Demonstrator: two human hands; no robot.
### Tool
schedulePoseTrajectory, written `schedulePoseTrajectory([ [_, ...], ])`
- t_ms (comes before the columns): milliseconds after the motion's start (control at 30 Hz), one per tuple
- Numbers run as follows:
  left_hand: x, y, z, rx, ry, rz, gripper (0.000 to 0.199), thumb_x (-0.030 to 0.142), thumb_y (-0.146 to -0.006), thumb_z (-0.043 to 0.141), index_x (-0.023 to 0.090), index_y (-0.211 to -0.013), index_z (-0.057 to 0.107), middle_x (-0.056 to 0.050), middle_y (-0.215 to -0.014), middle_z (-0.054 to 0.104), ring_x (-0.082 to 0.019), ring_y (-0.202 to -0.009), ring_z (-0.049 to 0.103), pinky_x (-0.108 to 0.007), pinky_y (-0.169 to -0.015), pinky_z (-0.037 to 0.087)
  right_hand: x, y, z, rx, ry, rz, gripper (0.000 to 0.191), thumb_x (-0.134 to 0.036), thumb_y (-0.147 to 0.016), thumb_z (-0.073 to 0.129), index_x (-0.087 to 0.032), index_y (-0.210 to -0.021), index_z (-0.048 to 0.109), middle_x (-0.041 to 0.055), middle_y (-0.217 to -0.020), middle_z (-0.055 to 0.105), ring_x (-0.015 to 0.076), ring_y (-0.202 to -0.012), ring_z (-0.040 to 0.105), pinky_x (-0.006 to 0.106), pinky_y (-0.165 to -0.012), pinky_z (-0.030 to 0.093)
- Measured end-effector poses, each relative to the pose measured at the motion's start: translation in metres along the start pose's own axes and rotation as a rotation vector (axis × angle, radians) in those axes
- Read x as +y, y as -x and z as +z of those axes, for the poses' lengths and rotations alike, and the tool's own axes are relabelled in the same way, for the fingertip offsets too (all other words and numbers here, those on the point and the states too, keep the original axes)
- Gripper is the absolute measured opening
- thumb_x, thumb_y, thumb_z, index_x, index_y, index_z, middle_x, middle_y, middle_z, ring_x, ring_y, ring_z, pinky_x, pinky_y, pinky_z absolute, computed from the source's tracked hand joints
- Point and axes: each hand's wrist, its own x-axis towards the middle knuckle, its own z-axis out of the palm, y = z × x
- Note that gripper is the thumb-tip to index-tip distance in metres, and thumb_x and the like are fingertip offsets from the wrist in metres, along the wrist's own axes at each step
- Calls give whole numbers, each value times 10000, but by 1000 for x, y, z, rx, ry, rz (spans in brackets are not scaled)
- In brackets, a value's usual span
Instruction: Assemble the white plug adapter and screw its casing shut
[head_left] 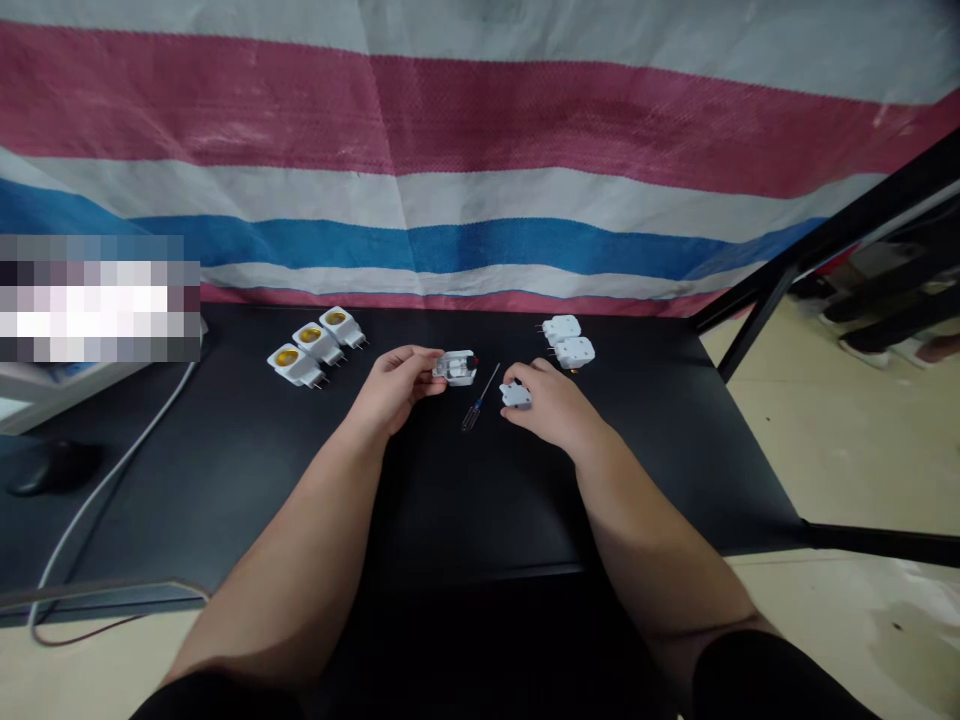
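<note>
White open adapter (455, 368) held in left hand (394, 390), white cover (516, 396) in right hand (551, 405), screwdriver (480, 398) between

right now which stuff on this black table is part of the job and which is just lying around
Part of the job: opened white plastic plug adapter in the left hand; white plastic casing piece under the right hand; slim dark-handled screwdriver; three white adapters with yellow centres; two closed white adapters.
Lying about: black computer mouse; white cable.

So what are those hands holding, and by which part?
The left hand pinches an opened white plug adapter by its left end; the right hand seems to hold a white casing piece by its edge.
</note>
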Motion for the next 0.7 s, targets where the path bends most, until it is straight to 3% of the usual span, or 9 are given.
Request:
schedulePoseTrajectory([
  [133, 2, 1, 1, -8, 3, -23, 132, 91, -793, 754, 79, -914, 803, -79, -696, 752, -121, -577, 709, -183, -585, 630, 4, 0, 0, 63, -44, -15, 292, -121, -818, 766, -251, -1070, 699, 44, -1083, 602, 203, -841, 628, 344, -767, 483],
  [300, 1, 1, 2, -27, -18, -70, 110, 49, -813, 775, 80, -915, 802, -86, -736, 774, -118, -598, 726, -183, -609, 649, 12, -6, 3, 298, -123, -83, 282, -122, -783, 767, -232, -1031, 693, 92, -1137, 630, 297, -1013, 684, 463, -941, 559],
  [467, -1, 3, 3, -71, -43, -111, 76, 31, -839, 794, 84, -892, 803, -83, -789, 786, -130, -646, 759, -199, -652, 674, 7, -12, 11, 476, -302, -325, 237, -128, -841, 757, -253, -1024, 672, 93, -1178, 685, 308, -1109, 717, 516, -1014, 593],
  [567, -2, 3, 2, -104, -63, -126, 80, 22, -841, 805, 79, -898, 810, -87, -828, 791, -138, -682, 773, -202, -668, 678, 1, -14, 17, 486, -387, -460, 206, -136, -881, 764, -260, -1015, 670, 86, -1199, 714, 288, -1145, 734, 513, -1051, 596],
  [700, -3, 3, 1, -120, -69, -146, 72, 18, -864, 780, 73, -899, 810, -104, -856, 792, -142, -707, 770, -216, -692, 682, -3, -15, 23, 411, -402, -530, 210, -119, -896, 766, -265, -1014, 673, 81, -1219, 738, 280, -1145, 739, 502, -1029, 613],
])
